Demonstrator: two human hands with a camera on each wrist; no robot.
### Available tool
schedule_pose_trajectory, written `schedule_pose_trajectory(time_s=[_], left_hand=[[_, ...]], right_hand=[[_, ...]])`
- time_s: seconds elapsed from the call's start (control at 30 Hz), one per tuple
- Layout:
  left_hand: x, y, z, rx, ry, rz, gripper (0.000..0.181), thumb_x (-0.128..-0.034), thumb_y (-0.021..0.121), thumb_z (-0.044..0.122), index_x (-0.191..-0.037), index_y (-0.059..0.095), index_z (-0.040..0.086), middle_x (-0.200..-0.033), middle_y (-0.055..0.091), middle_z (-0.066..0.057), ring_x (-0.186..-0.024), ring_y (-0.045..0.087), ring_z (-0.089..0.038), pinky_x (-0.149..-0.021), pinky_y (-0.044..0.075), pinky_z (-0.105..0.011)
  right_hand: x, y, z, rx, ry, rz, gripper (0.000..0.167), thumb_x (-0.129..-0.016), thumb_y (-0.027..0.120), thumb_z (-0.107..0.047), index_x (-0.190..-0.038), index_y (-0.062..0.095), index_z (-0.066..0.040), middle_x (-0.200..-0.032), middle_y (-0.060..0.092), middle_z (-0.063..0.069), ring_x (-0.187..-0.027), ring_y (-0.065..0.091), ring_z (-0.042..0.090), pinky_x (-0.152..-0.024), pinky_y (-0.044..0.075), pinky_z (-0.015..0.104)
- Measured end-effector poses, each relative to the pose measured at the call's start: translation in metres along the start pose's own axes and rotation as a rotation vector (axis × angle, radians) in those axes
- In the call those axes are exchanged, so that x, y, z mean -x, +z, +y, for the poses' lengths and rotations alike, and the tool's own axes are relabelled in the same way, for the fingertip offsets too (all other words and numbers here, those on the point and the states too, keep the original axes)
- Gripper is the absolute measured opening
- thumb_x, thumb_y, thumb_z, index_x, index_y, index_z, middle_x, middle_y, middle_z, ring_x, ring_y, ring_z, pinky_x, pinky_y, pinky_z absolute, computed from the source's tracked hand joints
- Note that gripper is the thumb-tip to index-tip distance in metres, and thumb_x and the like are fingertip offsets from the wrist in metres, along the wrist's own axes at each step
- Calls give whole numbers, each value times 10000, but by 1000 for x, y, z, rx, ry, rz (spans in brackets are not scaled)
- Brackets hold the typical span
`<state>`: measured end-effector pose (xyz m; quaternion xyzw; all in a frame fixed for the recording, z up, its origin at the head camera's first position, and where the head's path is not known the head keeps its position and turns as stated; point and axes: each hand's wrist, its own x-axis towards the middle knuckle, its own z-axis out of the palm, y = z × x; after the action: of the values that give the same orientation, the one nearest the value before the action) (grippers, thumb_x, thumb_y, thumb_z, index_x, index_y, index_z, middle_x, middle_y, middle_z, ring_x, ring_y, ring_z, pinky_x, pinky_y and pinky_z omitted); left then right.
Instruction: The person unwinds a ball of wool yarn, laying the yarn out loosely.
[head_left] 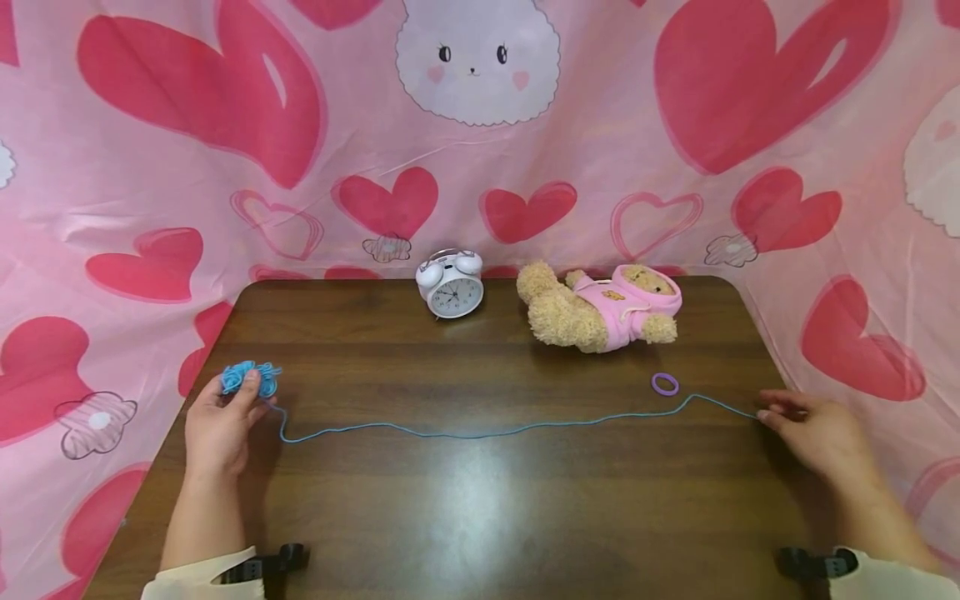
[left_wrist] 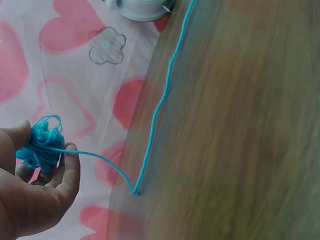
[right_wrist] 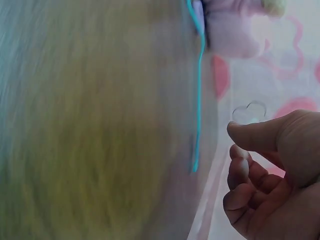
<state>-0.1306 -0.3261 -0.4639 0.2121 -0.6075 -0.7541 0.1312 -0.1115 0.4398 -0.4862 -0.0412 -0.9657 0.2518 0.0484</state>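
One yarn ball is at the table's nine o'clock, pinched in the left hand; the right hand, at three, is loosely curled, empty. I advise light grip, slack strand.

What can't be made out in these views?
Head: part of the yarn ball, hidden by the left hand.
Head: the numerals on the alarm clock, too small.
Left wrist: most of the alarm clock, cut by the top edge.
Right wrist: most of the teddy bear, cut by the top edge.
Right wrist: the table's grain, blurred.
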Motion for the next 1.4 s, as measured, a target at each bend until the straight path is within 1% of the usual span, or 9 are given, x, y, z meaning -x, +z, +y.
schedule_pose_trajectory(time_s=[0.17, 0.4, 0.5, 0.73, 0.87, 1.0, 1.1, 1.3, 1.4], left_hand=[[2, 10, -1, -57, 0, -8, 284, -950, 764, 167, -1195, 637, 95, -1023, 724, 36, -800, 716, -102, -716, 611, -235], [6, 24, -2, -96, 10, -33, 259, -963, 748, 155, -1187, 634, 93, -995, 720, 40, -764, 715, -125, -730, 603, -217], [8, 30, -4, -96, 12, -52, 284, -955, 758, 171, -1192, 633, 76, -1009, 715, 38, -809, 711, -106, -763, 602, -219], [12, 48, -8, -164, -16, -100, 370, -954, 764, 224, -1250, 617, 58, -1039, 702, 55, -871, 707, -75, -810, 585, -196], [16, 60, -10, -176, -2, -130, 358, -963, 756, 219, -1238, 614, 40, -1010, 716, 60, -870, 713, -72, -813, 590, -211], [20, 72, -14, -184, 15, -167, 310, -977, 741, 224, -1208, 628, 50, -974, 714, 69, -840, 664, -53, -779, 572, -195], [22, 81, -17, -214, 22, -192, 300, -985, 732, 248, -1200, 636, 62, -954, 701, 75, -815, 614, -63, -746, 547, -213], [26, 94, -19, -295, 19, -229, 372, -983, 734, 316, -1236, 634, 62, -991, 697, 77, -874, 628, -100, -782, 544, -243], [28, 100, -18, -288, 7, -243, 399, -979, 739, 317, -1250, 627, 46, -996, 695, 71, -889, 621, -129, -793, 538, -274]], right_hand=[[0, 4, -22, -41, 18, 53, 342, -928, 767, -172, -1188, 712, 42, -960, 745, 217, -693, 455, -205, -569, 421, 150], [-5, 11, -55, -88, -16, 123, 336, -919, 784, -182, -1182, 723, 17, -907, 711, 103, -658, 506, -69, -548, 418, 177], [-7, 15, -67, -115, -18, 122, 347, -926, 785, -204, -1193, 724, 9, -940, 714, 117, -671, 518, -42, -556, 424, 169], [-9, 23, -94, -163, -20, 122, 362, -925, 796, -249, -1194, 734, -15, -986, 728, 144, -693, 545, -40, -574, 437, 148], [-11, 30, -111, -190, -39, 111, 335, -929, 793, -250, -1184, 743, -38, -972, 729, 109, -708, 565, -16, -587, 440, 149], [-13, 39, -129, -234, -65, 87, 301, -927, 801, -246, -1155, 752, -56, -951, 727, 83, -726, 574, 15, -597, 447, 147], [-13, 47, -141, -267, -87, 68, 280, -931, 799, -246, -1141, 757, -66, -940, 721, 68, -741, 573, 37, -602, 450, 146], [-15, 60, -164, -318, -135, 54, 233, -929, 801, -220, -1117, 763, -87, -921, 708, 55, -750, 578, 92, -622, 453, 160], [-17, 65, -173, -339, -152, 51, 222, -922, 806, -200, -1107, 763, -84, -920, 708, 52, -753, 582, 101, -632, 453, 162]])
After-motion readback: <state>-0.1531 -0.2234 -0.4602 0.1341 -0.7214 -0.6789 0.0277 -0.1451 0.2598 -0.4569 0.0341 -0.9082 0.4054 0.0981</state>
